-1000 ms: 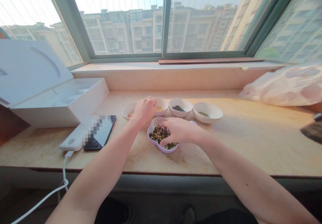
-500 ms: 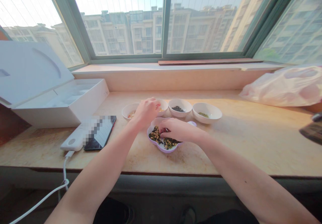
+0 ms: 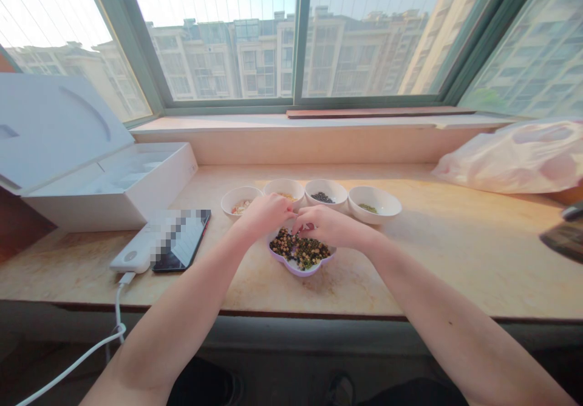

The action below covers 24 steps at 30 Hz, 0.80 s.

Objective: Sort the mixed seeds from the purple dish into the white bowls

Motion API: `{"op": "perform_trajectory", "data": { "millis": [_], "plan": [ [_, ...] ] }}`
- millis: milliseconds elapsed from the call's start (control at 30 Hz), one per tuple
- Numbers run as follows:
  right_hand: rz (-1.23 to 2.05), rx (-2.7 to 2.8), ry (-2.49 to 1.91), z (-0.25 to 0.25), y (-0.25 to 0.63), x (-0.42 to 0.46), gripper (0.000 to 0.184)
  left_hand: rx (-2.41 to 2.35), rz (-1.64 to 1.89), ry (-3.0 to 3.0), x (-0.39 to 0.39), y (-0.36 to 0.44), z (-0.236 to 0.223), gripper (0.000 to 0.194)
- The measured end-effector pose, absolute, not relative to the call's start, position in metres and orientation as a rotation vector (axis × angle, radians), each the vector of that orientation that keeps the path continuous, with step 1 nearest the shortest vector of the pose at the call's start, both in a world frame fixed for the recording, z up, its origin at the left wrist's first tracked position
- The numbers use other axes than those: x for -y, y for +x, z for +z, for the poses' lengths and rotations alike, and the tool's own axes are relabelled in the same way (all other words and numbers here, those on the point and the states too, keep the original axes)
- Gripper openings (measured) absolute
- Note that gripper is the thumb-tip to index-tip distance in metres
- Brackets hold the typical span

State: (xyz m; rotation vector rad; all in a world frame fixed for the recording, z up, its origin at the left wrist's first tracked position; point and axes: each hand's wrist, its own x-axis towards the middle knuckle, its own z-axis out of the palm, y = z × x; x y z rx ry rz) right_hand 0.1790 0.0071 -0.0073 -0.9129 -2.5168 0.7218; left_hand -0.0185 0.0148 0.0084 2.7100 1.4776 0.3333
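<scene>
Okay, the scalloped dish (image 3: 291, 270) is showing off a lilac rim against the marble sill (image 3: 464, 260), which is swirling beige and orange. The beans (image 3: 300, 251) are making a speckled mix of dark green, yellow and near-black. The white bowls (image 3: 374, 204) are looking totally plain, the black seeds (image 3: 323, 197) are contrasting nicely, and the window frame (image 3: 296, 35) is showing a dull green

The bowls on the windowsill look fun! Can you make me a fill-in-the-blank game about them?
The left hand and the right hand are right above the flower-shaped dish, which is ____ in colour.
Behind that dish stand ____ white bowls in a row.
The bowl at the far right holds small ____ grains.

Missing words: lilac, four, green.
</scene>
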Motion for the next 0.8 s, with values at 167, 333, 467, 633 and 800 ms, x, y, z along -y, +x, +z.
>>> {"op": "perform_trajectory", "data": {
  "millis": [167, 333, 467, 633, 800],
  "plan": [
    [0.661, 2.504, -0.971, -0.009, 0.179, -0.007, 0.015, -1.607, 0.285, 2.687, -0.012, -0.016, 0.011, 0.027],
    [0.595, 2.337, -1.105, -0.004, 0.182, -0.008, 0.012, -1.657, 0.196, 2.651, -0.013, -0.018, 0.011, 0.029],
    [0.32, 2.123, -1.346, 0.001, 0.196, -0.017, 0.028, -1.677, 0.155, 2.645, -0.013, -0.018, 0.013, 0.03],
    [0.065, 1.945, -1.666, -0.003, 0.211, -0.035, 0.021, -1.641, 0.159, 2.664, -0.013, -0.019, 0.012, 0.031],
    [-0.029, 1.984, -1.641, -0.007, 0.215, -0.042, 0.021, -1.593, 0.206, 2.65, -0.016, -0.021, 0.01, 0.03]
  ]
}}
